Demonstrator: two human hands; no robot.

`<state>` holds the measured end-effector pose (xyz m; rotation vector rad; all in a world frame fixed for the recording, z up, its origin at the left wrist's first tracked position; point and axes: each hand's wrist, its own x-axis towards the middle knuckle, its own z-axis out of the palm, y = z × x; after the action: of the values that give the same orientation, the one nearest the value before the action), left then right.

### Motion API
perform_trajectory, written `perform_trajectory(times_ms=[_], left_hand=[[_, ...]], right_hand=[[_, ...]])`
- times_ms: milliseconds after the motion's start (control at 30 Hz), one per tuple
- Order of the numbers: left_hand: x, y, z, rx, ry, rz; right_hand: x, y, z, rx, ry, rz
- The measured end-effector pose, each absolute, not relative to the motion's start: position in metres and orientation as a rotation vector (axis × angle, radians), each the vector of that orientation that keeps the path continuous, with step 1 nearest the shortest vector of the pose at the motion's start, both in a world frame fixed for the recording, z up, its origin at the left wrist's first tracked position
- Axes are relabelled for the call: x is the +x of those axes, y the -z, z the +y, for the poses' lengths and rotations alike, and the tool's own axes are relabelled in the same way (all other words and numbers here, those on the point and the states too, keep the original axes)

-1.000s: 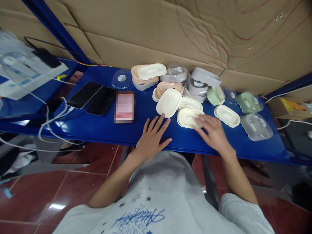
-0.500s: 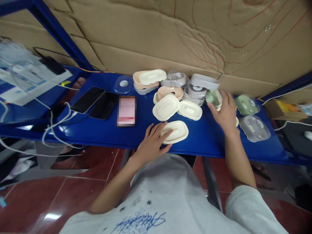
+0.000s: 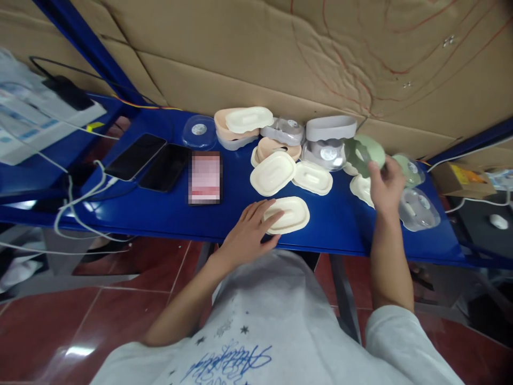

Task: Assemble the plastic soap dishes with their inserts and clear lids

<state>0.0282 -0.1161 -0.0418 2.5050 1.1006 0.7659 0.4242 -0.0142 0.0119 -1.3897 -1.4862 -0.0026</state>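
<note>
My left hand (image 3: 250,227) lies with its fingers stretched out over the left end of a cream oval plastic piece (image 3: 294,215) near the table's front edge. On the right, my right hand (image 3: 388,187) pinches a green oval plastic cover (image 3: 365,152) by its near right side, tilted up. Under that wrist, another cream piece (image 3: 361,188) shows in part. Two more cream pieces, one at the left (image 3: 272,174) and one at the right (image 3: 312,178), overlap in the middle beside a peach cover with an opening (image 3: 276,148).
Along the back stand peach rings (image 3: 222,125), grey ring (image 3: 332,128) and clear lids (image 3: 286,131). A clear lid (image 3: 419,208) and a green lid (image 3: 409,168) lie at right. Phones (image 3: 136,155) with white cables (image 3: 100,176) lie left. Cardboard (image 3: 240,59) walls the back.
My right hand has closed on the green cover and lifted it, moving slightly to the right. The left hand stays on the cream piece. The view has shifted a little.
</note>
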Motion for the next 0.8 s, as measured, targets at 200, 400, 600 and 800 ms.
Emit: perform_trajectory(times_ms=[200,400,600,800], left_hand=[[0.019,0.039,-0.113,2.405,-0.807,0.930],[0.018,0.030,-0.113,2.279,-0.756,0.993],[0.019,0.033,-0.113,2.166,-0.868,0.971],[0.018,0.038,-0.112,2.165,-0.896,0.951]], right_hand=[[0.399,0.005,-0.097,-1.231,-0.087,-1.384],[0.351,0.021,-0.156,-1.107,-0.410,-1.919],[0.324,0.018,-0.143,-1.039,-0.514,-2.187],[0.312,0.024,-0.133,-0.992,-0.361,-2.413]])
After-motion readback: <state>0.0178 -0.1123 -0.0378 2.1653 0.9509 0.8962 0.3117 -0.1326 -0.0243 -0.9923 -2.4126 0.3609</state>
